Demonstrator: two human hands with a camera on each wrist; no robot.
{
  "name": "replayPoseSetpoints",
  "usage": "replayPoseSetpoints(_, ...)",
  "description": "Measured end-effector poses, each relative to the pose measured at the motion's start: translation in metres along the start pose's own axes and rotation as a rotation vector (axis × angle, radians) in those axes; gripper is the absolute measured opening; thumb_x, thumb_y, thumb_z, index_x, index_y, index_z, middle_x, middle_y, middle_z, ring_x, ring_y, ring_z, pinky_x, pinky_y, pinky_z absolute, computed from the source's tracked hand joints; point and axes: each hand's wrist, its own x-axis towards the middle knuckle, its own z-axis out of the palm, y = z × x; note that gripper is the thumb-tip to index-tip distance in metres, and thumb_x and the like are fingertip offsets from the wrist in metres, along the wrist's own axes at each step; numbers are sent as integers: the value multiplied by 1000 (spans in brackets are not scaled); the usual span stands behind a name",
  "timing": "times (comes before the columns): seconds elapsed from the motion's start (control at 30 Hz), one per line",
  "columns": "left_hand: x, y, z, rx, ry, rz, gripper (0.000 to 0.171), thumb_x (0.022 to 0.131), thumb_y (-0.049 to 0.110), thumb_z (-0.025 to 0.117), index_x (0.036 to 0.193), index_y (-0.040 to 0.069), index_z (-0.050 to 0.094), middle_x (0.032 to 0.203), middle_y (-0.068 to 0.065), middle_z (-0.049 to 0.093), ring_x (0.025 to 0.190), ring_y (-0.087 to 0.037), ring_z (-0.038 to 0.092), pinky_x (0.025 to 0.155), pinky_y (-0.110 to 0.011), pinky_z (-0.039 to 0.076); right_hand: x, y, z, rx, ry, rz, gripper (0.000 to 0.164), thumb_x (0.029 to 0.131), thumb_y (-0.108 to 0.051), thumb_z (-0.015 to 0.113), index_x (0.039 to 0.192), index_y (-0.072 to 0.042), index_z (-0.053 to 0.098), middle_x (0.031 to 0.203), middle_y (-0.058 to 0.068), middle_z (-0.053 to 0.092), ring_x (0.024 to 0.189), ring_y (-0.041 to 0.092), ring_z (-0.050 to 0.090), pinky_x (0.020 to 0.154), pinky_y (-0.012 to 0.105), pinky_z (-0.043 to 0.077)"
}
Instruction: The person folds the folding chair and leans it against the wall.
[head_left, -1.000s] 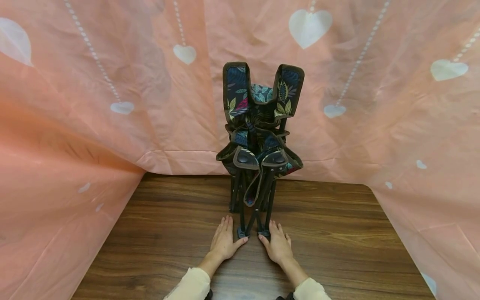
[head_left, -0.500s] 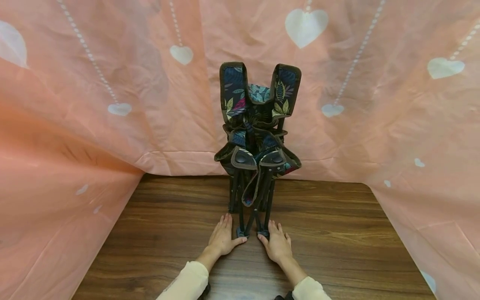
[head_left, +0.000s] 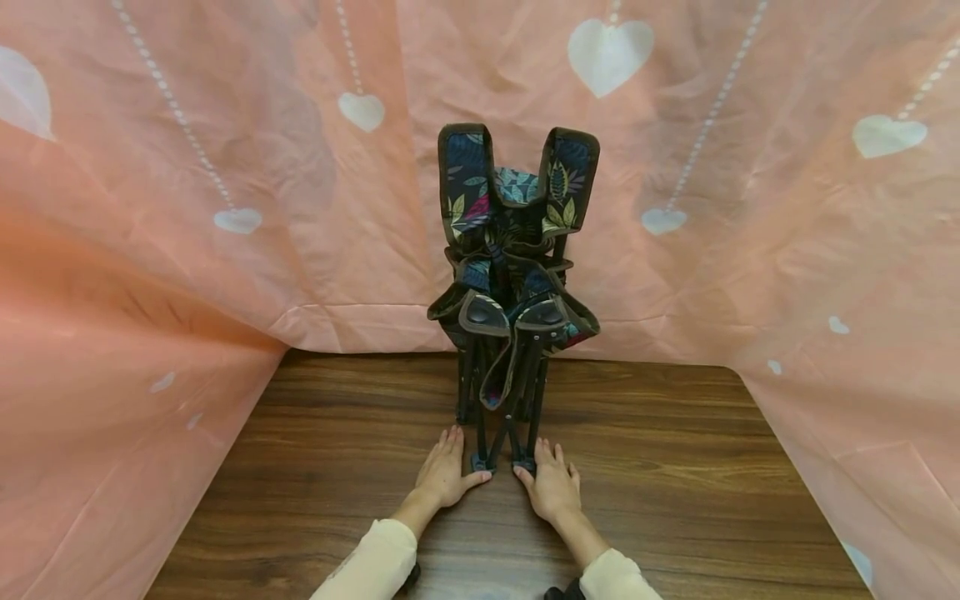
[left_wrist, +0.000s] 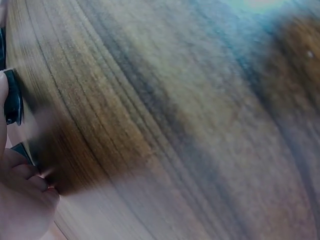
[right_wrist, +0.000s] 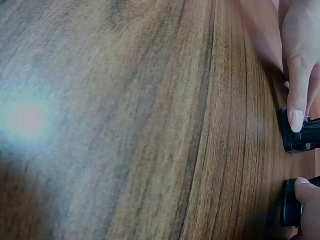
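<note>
A folded camping chair (head_left: 516,250) in dark leaf-print fabric stands upright on the wooden tabletop in the head view. Its thin black legs (head_left: 482,417) are drawn close together. Beside the front left foot (head_left: 480,461) lies my left hand (head_left: 442,475), fingers straight and pointing forward, thumb at the foot's near edge. My right hand (head_left: 553,487) mirrors it at the front right foot (head_left: 522,461). In the right wrist view, the right thumb (right_wrist: 297,107) rests on a black plastic foot (right_wrist: 300,135). The left wrist view catches part of the left hand (left_wrist: 25,195) at its edge.
Pink cloth (head_left: 337,208) printed with white hearts hangs behind and on both sides of the tabletop (head_left: 660,450). The chair stands close to the back cloth. Pale sleeves (head_left: 375,558) cover both forearms.
The chair's front feet have slid very slightly away from me, with both hands staying at them. The head view has shifted a little.
</note>
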Motion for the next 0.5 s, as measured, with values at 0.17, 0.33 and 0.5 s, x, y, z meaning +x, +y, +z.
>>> replayPoseSetpoints(0.17,5,0,2,23,-29,-28,91,89,49,64,148,-10,27,156,-26,26,148,-40,21,120,-52,22,1,-1,-1,9,-18,15,66,96,-36,58,146,2,38,151,24,38,144,43,28,110,68,25)
replayPoseSetpoints(0.33,5,0,3,34,-46,-35,91,89,49,63,148,-9,26,157,-25,24,148,-39,21,120,-51,22,3,0,0,7,-27,21,67,96,-36,58,146,3,37,151,24,37,144,43,27,110,68,24)
replayPoseSetpoints(0.5,6,0,0,27,-60,-40,91,89,48,63,148,-10,25,157,-26,23,147,-41,20,120,-53,22,3,0,-1,7,-28,23,67,95,-35,58,147,3,37,152,23,36,144,43,27,111,68,23)
